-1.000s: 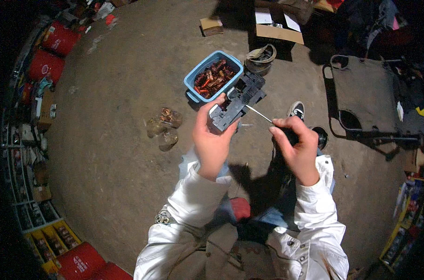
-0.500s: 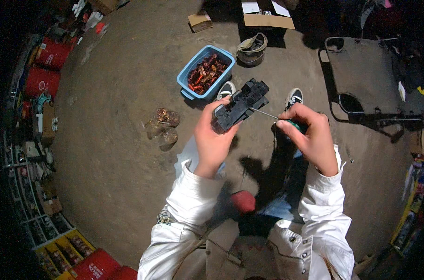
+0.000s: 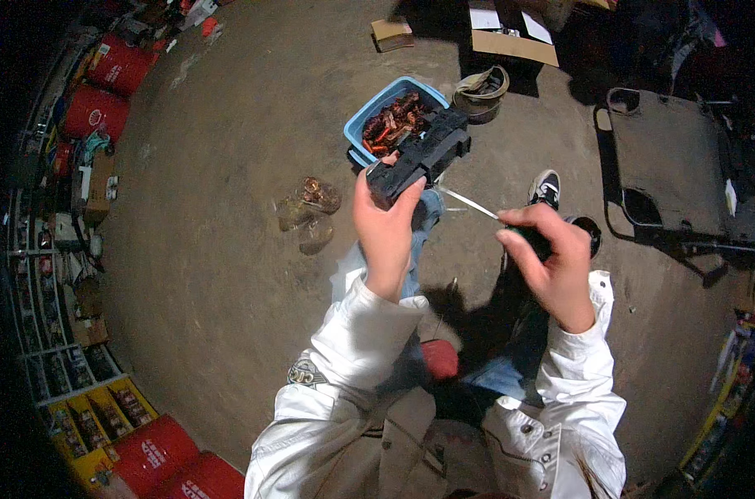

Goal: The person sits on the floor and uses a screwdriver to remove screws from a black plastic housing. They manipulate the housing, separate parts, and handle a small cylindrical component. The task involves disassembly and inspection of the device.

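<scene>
**Left hand steadies a black plastic housing, right hand angles a screwdriver toward it**

The left hand [image 3: 384,229] is closed as far as the black plastic housing [image 3: 419,158] allows: thumb along the near side, fingers wrapped round the far side, forearm running up toward one o'clock. The housing is held up above the floor [image 3: 228,333], its long axis tilted toward one o'clock.

The right hand [image 3: 556,266] is curled around the handle of a screwdriver [image 3: 471,202], forefinger and thumb pinched toward the shaft, the other fingers bent in, forearm slanting toward eleven o'clock. The shaft points to ten o'clock, ending just beside the housing; whether it touches, I cannot tell.

At twelve o'clock from the left hand sits a blue plastic basin [image 3: 354,126] of reddish-brown scrap pieces [image 3: 390,125], partly covered by the housing in this view. A bucket [image 3: 481,104] stands at one o'clock, and a sneaker [image 3: 545,190] at twelve from the right hand.
</scene>
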`<action>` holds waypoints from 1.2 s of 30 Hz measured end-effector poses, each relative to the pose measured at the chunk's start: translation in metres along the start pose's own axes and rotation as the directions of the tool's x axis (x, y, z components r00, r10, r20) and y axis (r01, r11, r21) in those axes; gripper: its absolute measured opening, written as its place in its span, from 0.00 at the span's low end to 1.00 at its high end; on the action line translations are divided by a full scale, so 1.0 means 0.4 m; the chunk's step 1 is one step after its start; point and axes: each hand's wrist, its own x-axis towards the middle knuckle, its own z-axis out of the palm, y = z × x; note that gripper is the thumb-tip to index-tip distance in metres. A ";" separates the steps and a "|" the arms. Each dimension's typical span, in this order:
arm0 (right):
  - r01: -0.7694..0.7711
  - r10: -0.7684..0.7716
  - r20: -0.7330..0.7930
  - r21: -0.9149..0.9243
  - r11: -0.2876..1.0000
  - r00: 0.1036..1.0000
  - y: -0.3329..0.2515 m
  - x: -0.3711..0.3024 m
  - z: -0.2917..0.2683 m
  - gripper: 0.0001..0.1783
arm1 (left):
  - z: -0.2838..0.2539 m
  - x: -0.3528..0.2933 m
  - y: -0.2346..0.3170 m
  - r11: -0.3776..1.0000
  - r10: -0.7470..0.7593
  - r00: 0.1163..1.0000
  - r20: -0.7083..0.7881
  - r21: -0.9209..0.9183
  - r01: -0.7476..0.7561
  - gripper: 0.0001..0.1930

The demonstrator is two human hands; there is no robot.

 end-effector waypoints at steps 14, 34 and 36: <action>0.028 -0.028 0.005 0.072 0.997 1.000 0.010 0.012 0.058 0.08 | 0.019 -0.012 0.027 0.997 0.015 0.991 0.133 -0.079 -0.004 0.23; -0.009 0.009 0.001 0.081 0.997 1.000 0.016 0.007 0.062 0.08 | 0.023 -0.013 0.027 0.991 -0.019 0.993 0.114 -0.127 0.033 0.22; -0.037 0.038 -0.005 0.074 0.997 0.999 0.015 0.004 0.067 0.08 | 0.022 -0.012 0.023 0.994 -0.023 0.991 0.132 -0.102 0.037 0.22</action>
